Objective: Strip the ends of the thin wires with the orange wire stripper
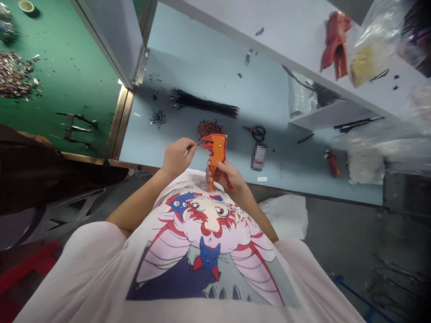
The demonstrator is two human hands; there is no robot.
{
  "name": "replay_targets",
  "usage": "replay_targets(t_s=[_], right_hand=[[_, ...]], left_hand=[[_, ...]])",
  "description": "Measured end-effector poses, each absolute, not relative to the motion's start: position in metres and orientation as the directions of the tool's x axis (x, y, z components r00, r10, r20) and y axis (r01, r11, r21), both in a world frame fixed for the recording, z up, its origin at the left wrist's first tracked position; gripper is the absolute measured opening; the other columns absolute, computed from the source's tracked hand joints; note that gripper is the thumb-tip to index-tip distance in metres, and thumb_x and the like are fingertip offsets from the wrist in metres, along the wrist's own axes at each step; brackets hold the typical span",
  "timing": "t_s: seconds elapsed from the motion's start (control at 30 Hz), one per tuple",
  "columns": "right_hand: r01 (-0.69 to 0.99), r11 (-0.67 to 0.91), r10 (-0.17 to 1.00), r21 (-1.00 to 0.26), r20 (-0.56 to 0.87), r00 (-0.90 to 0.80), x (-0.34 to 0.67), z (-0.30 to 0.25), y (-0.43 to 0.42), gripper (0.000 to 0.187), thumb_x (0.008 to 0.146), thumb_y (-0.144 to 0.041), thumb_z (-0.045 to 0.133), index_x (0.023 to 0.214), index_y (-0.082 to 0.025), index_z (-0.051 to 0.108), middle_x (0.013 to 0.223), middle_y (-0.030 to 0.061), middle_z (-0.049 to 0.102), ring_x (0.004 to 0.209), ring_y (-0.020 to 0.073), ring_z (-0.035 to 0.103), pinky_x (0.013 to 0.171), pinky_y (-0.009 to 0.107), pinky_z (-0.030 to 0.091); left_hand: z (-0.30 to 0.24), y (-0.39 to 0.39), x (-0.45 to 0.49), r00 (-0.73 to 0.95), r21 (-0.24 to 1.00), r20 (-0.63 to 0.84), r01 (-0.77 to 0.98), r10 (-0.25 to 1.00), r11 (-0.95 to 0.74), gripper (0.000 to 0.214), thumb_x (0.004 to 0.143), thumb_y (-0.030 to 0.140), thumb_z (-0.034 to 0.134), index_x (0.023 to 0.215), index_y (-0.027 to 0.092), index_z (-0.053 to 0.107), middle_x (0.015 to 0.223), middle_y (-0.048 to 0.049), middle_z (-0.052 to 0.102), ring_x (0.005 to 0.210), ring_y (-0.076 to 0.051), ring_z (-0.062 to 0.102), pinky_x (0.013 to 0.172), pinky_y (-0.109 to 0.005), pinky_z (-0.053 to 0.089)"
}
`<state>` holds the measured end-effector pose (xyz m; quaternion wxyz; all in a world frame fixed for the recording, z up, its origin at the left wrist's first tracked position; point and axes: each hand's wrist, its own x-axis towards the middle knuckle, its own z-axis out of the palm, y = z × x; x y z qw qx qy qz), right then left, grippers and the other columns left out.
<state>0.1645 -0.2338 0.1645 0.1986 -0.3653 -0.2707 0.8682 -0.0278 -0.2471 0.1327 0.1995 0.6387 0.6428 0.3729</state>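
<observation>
My right hand point(229, 174) is wrapped round the handles of an orange and red wire stripper point(218, 152), held upright at the front edge of the bench. Its red jaws point left. Between thumb and fingers, my left hand point(179, 156) pinches a thin dark wire point(198, 145), whose end reaches the jaws. I cannot tell whether the jaws are closed on it. Just behind the tool lies a pile of small copper-coloured pieces point(209, 127). Farther back, a long bundle of black wires point(205, 104) rests on the pale blue bench top point(188, 58).
Right of the tool lie black-handled scissors point(258, 133) and a blurred phone-like object point(259, 157). A small heap of metal bits point(157, 118) sits at left. Red pliers point(332, 163) lie at far right. On the shelf above are a red tool point(336, 42) and plastic bags point(377, 40).
</observation>
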Motion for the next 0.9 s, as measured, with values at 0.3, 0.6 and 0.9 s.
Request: replay_targets(t_s=[0.3, 0.6, 0.9], right_hand=[[-0.190, -0.741, 0.617, -0.644, -0.542, -0.571, 0.176, 0.153, -0.224, 0.038, 0.069, -0.025, 0.067, 0.103, -0.020, 0.050, 0.086, 0.0006, 0.063, 0.072, 0.0142, 0.062, 0.071, 0.033, 0.055], [0.035, -0.251, 0.946, -0.967, -0.253, -0.202, 0.159, 0.154, -0.219, 0.034, 0.069, -0.025, 0.070, 0.095, -0.022, 0.049, 0.075, -0.0029, 0.056, 0.060, 0.0109, 0.051, 0.059, 0.026, 0.048], [0.180, 0.002, 0.952, -0.984, -0.053, -0.302, 0.152, 0.160, -0.219, 0.026, 0.076, -0.026, 0.064, 0.097, -0.021, 0.050, 0.081, 0.0004, 0.055, 0.070, 0.0132, 0.051, 0.069, 0.029, 0.047]], left_hand=[[0.135, -0.250, -0.033, -0.175, 0.697, 0.256, 0.715, 0.951, -0.057, 0.010, 0.081, 0.018, 0.052, 0.081, 0.018, 0.062, 0.076, -0.0023, 0.065, 0.064, -0.012, 0.053, 0.063, -0.024, 0.039], [0.157, -0.259, -0.022, 0.000, 0.622, 0.337, 0.750, 0.942, -0.222, 0.014, 0.085, 0.020, 0.049, 0.081, 0.020, 0.063, 0.077, -0.0026, 0.065, 0.073, -0.015, 0.056, 0.068, -0.027, 0.040], [0.157, -0.263, -0.019, 0.087, 0.567, 0.340, 0.775, 0.936, -0.278, 0.017, 0.086, 0.022, 0.048, 0.083, 0.019, 0.064, 0.077, -0.0029, 0.066, 0.076, -0.015, 0.058, 0.067, -0.027, 0.040]])
